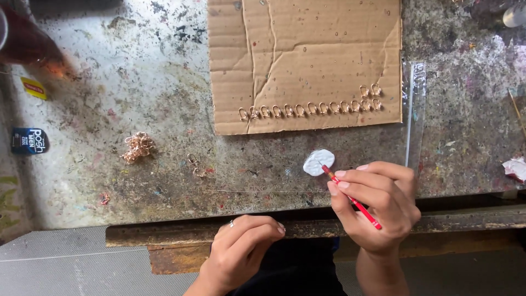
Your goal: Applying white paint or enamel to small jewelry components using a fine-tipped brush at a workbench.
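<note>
The right hand (378, 205) grips a thin red brush (352, 200) like a pen, fingers pinched round its shaft, the tip touching a small white blob (318, 161) that lies on the stained bench (137, 98) just below the cardboard (307, 60). The left hand (244, 246) rests near the bench's front edge, fingers curled in; whether it pinches something small I cannot tell, since the fingertips hide it. On the cardboard a row of rose-gold hooks (309, 108) stands along the lower edge, a few more doubled at the right end. A loose pile of hooks (138, 147) lies well to the left on the bench, with a single hook (194, 160) between pile and blob. A clear plastic strip (415, 115) lies beside the cardboard's right edge. By my reading the step in hand is loading the brush from the blob; the following move would call for a steady, light touch and little material on the tip, as the hooks are small and closely set
</note>
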